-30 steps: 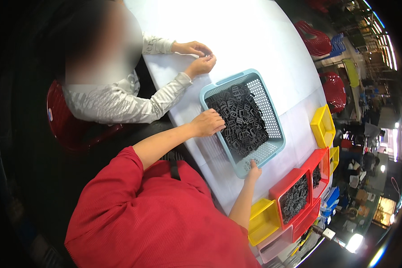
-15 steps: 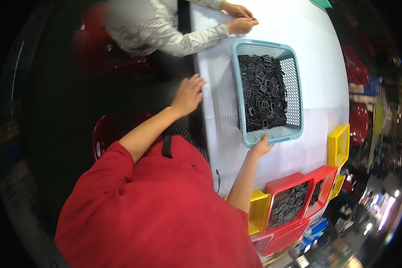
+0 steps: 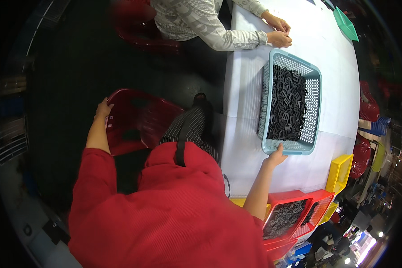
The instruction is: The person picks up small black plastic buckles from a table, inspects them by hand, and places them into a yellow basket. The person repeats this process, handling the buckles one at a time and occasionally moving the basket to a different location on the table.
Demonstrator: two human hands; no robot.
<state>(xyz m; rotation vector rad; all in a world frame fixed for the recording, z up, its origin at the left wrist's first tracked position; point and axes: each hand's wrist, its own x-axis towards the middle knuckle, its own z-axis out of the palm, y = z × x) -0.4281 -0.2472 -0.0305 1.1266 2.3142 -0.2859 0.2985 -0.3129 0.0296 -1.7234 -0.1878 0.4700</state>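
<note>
I see the left hand (image 3: 103, 109) out to the side, off the table, fingers curled over the top edge of a red chair (image 3: 136, 120) back, gripping it. The right hand (image 3: 277, 156) is up at the near rim of the light-blue basket (image 3: 315, 107), fingers on the rim's near-left corner; looks like a light hold w/ fingers bent, but I can't tell if it's truly clamped or just resting. The basket sits on the white table (image 3: 243, 102), long side running away from me, slightly skewed, filled w/ black plastic parts (image 3: 286, 105) piled to about mid-wall. Near the table's front-right edge there's a yellow bin (image 3: 339, 172), apart from the basket, and closer in a red bin (image 3: 295, 198) holding more black parts, w/ a 2nd red bin just beside it on the right. Across the table a co-worker in a patterned grey sleeve (image 3: 219, 38) has both hands together on the tabletop just beyond the basket's far end, not touching it; what they hold is too small to tell. A green tray (image 3: 345, 23) lies at the far-right end of the table, well apart from everything else. More red chairs show on the floor beyond the table's right side, blurred by the lens rim.
</note>
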